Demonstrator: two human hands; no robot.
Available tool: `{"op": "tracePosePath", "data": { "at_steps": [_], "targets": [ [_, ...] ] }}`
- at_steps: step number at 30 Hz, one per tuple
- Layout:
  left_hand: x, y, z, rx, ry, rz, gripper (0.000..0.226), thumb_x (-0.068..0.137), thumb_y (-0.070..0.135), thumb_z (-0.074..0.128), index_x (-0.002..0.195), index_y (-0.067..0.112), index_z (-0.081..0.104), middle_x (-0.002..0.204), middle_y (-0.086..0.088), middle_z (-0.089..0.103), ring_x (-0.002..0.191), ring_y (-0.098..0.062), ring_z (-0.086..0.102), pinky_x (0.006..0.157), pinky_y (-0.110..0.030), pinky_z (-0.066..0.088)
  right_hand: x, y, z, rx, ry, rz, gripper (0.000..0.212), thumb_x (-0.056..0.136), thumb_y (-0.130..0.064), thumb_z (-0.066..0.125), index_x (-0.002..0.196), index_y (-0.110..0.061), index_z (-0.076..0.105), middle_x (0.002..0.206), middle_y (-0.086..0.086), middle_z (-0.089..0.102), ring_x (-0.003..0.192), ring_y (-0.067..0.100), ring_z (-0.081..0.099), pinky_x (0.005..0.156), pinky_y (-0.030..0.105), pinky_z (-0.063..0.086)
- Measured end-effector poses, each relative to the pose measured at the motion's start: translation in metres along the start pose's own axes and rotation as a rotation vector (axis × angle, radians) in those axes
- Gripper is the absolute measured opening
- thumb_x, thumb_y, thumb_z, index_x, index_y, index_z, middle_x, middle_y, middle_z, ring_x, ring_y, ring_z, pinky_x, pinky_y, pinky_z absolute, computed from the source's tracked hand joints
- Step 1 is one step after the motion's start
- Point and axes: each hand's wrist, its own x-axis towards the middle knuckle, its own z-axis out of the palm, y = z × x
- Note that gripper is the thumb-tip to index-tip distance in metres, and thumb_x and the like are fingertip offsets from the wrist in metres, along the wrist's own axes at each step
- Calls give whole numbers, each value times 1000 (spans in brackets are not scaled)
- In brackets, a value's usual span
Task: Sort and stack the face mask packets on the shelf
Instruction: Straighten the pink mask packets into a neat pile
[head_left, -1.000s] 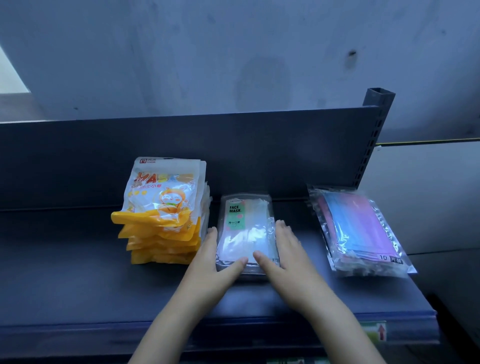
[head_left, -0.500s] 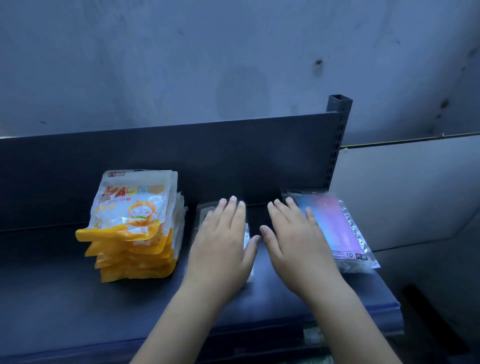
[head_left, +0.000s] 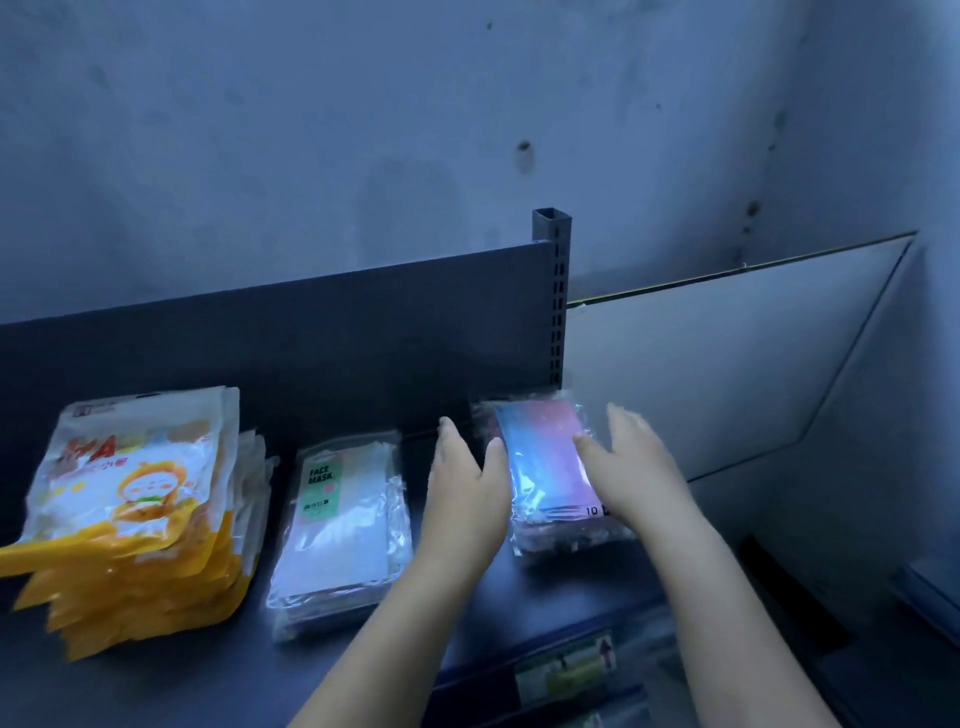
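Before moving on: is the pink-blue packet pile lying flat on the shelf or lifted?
Lying flat: the pink-blue packet pile rests on the shelf, left hand and right hand pressed against its sides.

The shelf deck (head_left: 171, 686) and its back panel (head_left: 311, 353) look like dark painted metal with a smooth matt finish, as does the slotted upright post (head_left: 558, 291). The yellow-and-white pouches (head_left: 130, 499) are glossy printed plastic film, while the FACE MASK packet (head_left: 337, 519) and the pink-and-blue packet (head_left: 545, 457) are clear, shiny, crinkled plastic with cloth-like masks showing through. The wall (head_left: 363, 130) is matt, rough and blotchy like bare plaster, and the white board (head_left: 701, 364) looks smooth.
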Motion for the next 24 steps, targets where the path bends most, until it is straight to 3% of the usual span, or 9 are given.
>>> {"op": "tracePosePath", "data": {
  "at_steps": [3,5,9,12,14,18,20,22,24],
  "targets": [
    [-2,3,20,-171,-2,-124,76,109,39,40,167,14,-2,177,1,1,162,-14,6,131,-37,9,8,11,3,136,-58,178,59,101,-41,54,145,-3,47,149,16,50,137,32,48,97,37,40],
    [-5,5,28,-248,-42,-185,74,110,35,40,167,15,-2,177,1,1,162,-16,6,131,-37,9,11,15,11,272,-114,230,59,90,-47,56,137,-12,57,137,9,62,123,29,60,96,38,47],
    [-11,0,33,-342,-81,-229,62,110,23,38,167,19,14,172,3,23,158,-18,26,125,-34,23,11,22,25,445,-150,198,14,96,-26,57,109,-26,63,110,-6,71,100,18,67,91,35,53],
    [-15,-5,32,-380,-80,-199,44,105,13,38,144,30,49,143,7,63,129,-15,60,108,-33,47,7,20,27,502,-167,175,21,91,-24,57,109,-25,68,109,-2,77,99,21,73,92,37,57],
    [-19,-9,32,-403,-61,-199,45,103,13,39,141,32,51,134,9,68,123,-13,64,111,-38,48,4,18,28,538,-221,152,37,83,-31,58,119,-26,68,118,0,76,103,20,73,101,43,57],
    [-27,-11,22,-410,-15,-215,53,102,13,39,150,34,44,142,14,61,129,-12,58,117,-39,42,1,9,27,601,-353,115,83,88,-37,65,162,-22,32,162,-12,39,145,14,47,119,35,35],
    [-27,-12,16,-377,6,-235,61,105,15,41,163,27,27,160,12,41,145,-14,41,122,-35,30,1,10,27,635,-368,102,82,96,-31,64,166,-21,22,163,-13,31,151,14,36,116,28,28],
    [-24,-14,10,-344,13,-255,72,106,21,45,168,23,9,174,9,16,159,-15,20,127,-36,19,3,13,28,639,-375,79,92,85,-37,67,165,-27,24,167,-14,30,150,12,38,122,33,28],
    [-20,-18,6,-343,1,-280,73,107,25,47,168,25,8,175,9,13,160,-17,19,125,-38,19,4,13,28,675,-383,58,92,85,-34,66,166,-26,23,167,-16,29,149,8,36,124,34,26]
  ]
}}
